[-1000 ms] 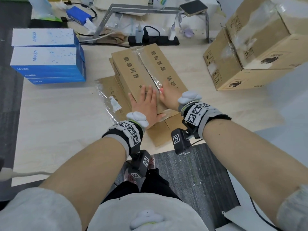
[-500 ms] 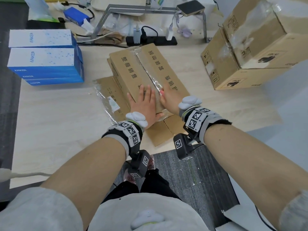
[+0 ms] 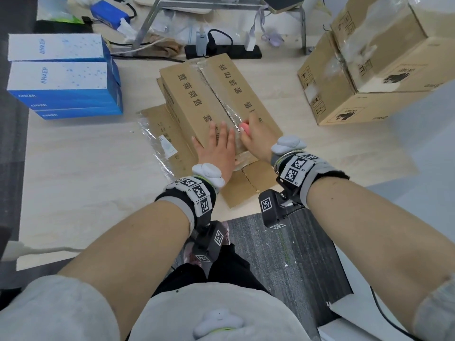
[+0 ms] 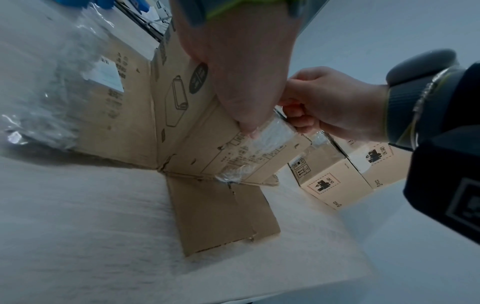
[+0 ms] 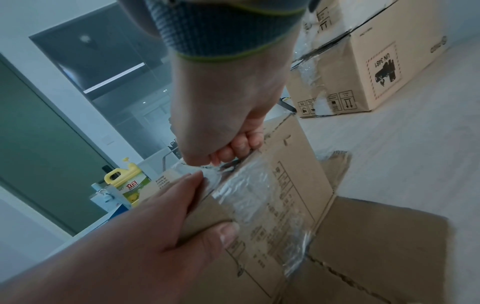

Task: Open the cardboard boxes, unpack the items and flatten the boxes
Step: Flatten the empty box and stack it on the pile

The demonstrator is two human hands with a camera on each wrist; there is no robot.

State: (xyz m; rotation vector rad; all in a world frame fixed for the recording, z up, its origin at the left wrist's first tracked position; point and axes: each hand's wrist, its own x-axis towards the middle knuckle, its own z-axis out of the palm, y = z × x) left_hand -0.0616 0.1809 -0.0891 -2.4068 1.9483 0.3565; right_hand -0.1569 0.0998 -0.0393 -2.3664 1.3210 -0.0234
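The right hand [image 5: 228, 115] reaches down from twelve o'clock, its fingers [image 5: 241, 146] curled at the top edge of the cardboard box [image 5: 291, 185], on the clear tape [image 5: 249, 197] that runs down the box's near face; whether they hold a tool there is hard to tell. The left hand [image 5: 145, 236] comes in from seven o'clock, thumb [image 5: 226, 232] pressed on the near face and fingers laid flat over the top. A loose flap [image 5: 376, 246] lies on the tabletop [image 5: 415, 154] at five o'clock. Taped cartons [image 5: 369, 61] stand at one o'clock. A yellow jug [image 5: 124, 181] sits at nine o'clock.
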